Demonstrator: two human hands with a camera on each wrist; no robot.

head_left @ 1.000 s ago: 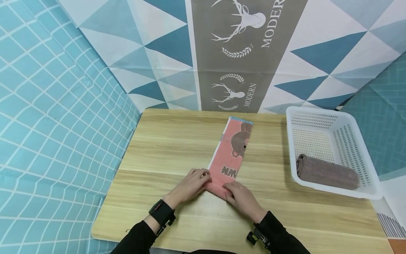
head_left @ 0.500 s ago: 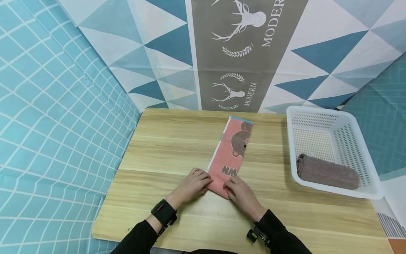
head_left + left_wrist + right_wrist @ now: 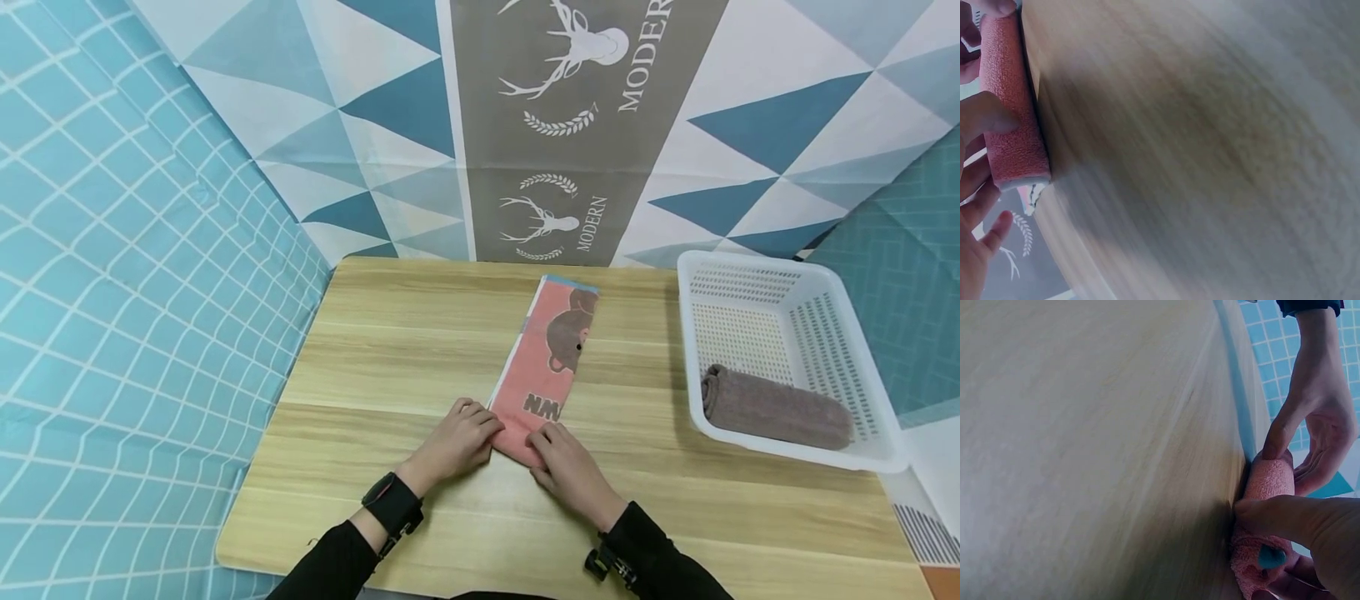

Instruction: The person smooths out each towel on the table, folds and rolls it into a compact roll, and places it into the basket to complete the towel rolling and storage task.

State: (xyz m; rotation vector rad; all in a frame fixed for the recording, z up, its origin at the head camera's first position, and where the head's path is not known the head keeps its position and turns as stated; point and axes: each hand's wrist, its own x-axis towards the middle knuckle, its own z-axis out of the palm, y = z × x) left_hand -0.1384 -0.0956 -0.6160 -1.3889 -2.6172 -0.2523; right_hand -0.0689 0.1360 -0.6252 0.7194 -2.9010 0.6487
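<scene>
Left hand [image 3: 461, 437] and right hand [image 3: 576, 472] grip the pink towel [image 3: 536, 367] by its rolled near end on the tabletop [image 3: 390, 350]; the basket [image 3: 735, 333] holds a brown roll [image 3: 776, 408].

Fuzzy cloth towel [image 3: 534, 367], smooth wood-grain table [image 3: 405, 333]

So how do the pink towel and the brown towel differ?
The pink towel is rolled only at its near end; the brown towel looks fully rolled. The pink towel shows a bear print; the brown towel looks plain. The pink towel lies on the table, the brown towel in the basket. Both are cloth.
</scene>
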